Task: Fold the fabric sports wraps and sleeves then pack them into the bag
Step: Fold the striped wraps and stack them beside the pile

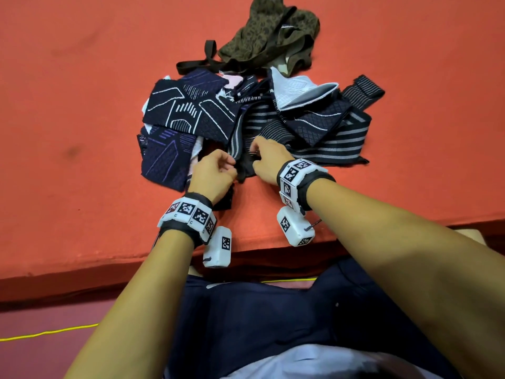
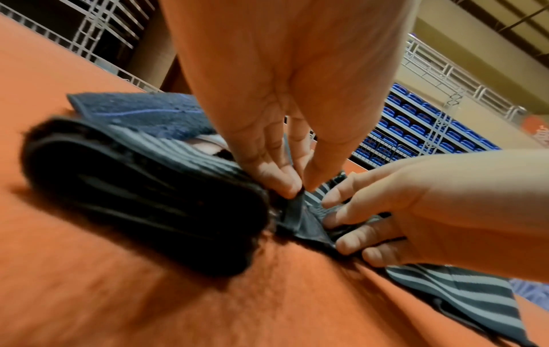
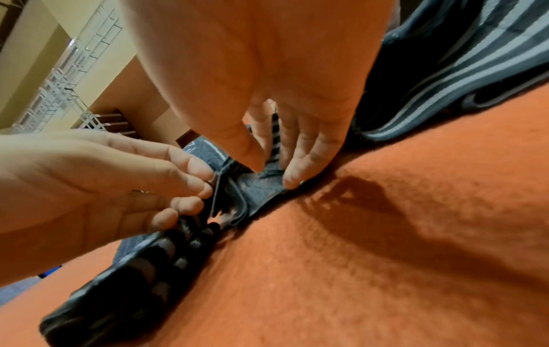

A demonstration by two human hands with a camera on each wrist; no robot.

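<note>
The striped wrap (image 1: 314, 138) lies on the orange mat (image 1: 82, 105) right under my fingers, its near end bunched between my two hands and the rest running off past my right hand toward the far right. My left hand (image 1: 213, 173) pinches the dark edge of that end between thumb and fingertips (image 2: 285, 185), the fingers curled tight on the cloth. My right hand (image 1: 269, 160) grips the same end from the other side, thumb and fingers (image 3: 297, 173) pressed down into the fabric and closed on a fold of it. The two hands sit just beside each other, almost touching across the wrap.

Below my left wrist a rolled dark part of the wrap (image 2: 142, 192) rests on the mat (blurred in the wrist view, so I cannot tell how tightly it is wound).

Beyond my left hand lie the navy sleeves (image 1: 188, 110) with white and purple lines, overlapping in a loose pile. Beyond my right hand a grey-white pad (image 1: 297, 91) sits on top of a diamond-patterned sleeve (image 1: 319, 121), which lies over the wrap. Farthest from both hands, past the whole pile, is the olive bag (image 1: 270, 36), slumped on the mat with its dark strap (image 1: 202, 60) trailing toward the sleeves.
</note>
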